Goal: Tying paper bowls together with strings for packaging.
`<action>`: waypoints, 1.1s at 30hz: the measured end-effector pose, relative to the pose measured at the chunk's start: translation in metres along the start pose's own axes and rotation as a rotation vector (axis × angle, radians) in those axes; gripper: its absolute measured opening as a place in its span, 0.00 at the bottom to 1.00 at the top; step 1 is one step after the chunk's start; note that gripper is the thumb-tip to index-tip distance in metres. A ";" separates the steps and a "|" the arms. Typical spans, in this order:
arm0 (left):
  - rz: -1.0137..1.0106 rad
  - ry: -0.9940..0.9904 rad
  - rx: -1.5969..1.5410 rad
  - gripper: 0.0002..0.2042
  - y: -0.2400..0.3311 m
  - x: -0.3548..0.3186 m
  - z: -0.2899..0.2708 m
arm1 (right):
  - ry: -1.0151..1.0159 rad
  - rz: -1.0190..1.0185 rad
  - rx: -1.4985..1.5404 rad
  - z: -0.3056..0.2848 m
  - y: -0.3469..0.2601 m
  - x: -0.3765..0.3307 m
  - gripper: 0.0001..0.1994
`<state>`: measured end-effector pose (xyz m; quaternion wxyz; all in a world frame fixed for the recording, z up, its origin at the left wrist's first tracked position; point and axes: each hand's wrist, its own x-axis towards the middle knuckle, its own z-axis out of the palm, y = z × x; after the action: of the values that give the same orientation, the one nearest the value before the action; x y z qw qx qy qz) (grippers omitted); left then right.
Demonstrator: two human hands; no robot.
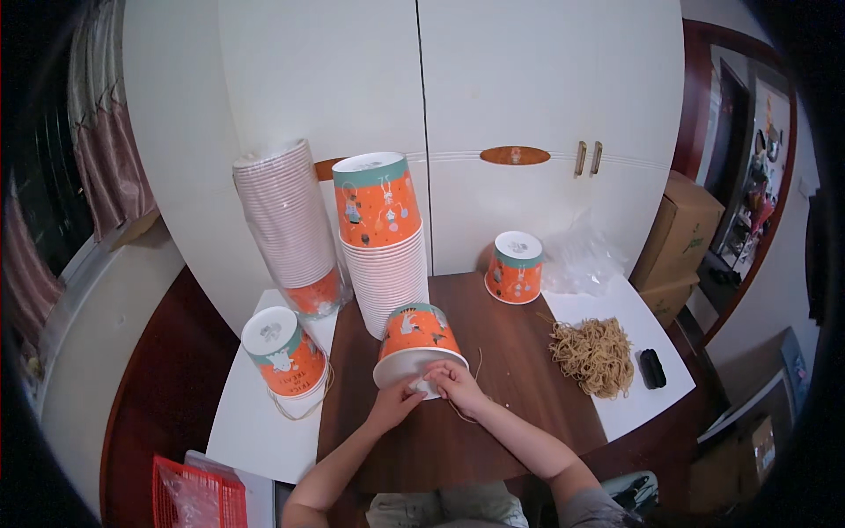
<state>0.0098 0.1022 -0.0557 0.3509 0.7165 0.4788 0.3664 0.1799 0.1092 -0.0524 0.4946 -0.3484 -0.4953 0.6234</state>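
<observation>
An orange paper bucket with a teal band lies tilted on the brown tabletop, its white mouth facing me. My left hand is closed, thumb and fingers pinched at the lower rim. Close beside it, my right hand has its fingers curled over the same rim, also closed. A thin tan cord runs by my right hand and reappears below it. What lies between the fingertips is too small to make out. To the left, an upside-down bucket has a cord loop at its rim.
Behind stand a tall stack of nested buckets and a plastic-wrapped stack. Another upturned bucket sits near the cabinet. At right are a tan cord heap, a black object and clear plastic.
</observation>
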 end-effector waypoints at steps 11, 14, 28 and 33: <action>0.081 -0.049 -0.005 0.09 -0.017 0.004 -0.006 | 0.070 -0.078 0.018 -0.016 0.022 0.005 0.12; -0.077 -0.105 0.000 0.07 0.001 0.001 -0.012 | 0.129 -0.109 0.045 -0.022 0.031 0.006 0.08; 0.137 -0.042 0.261 0.10 0.006 -0.011 -0.005 | -0.252 -0.339 -0.420 -0.002 0.035 -0.008 0.16; 0.134 -0.032 0.262 0.08 0.009 -0.012 -0.008 | -0.232 -0.124 -0.628 -0.006 0.023 -0.009 0.07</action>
<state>0.0035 0.0892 -0.0468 0.2370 0.7923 0.4679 0.3118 0.1814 0.1018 -0.0762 0.3407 -0.3797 -0.7362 0.4447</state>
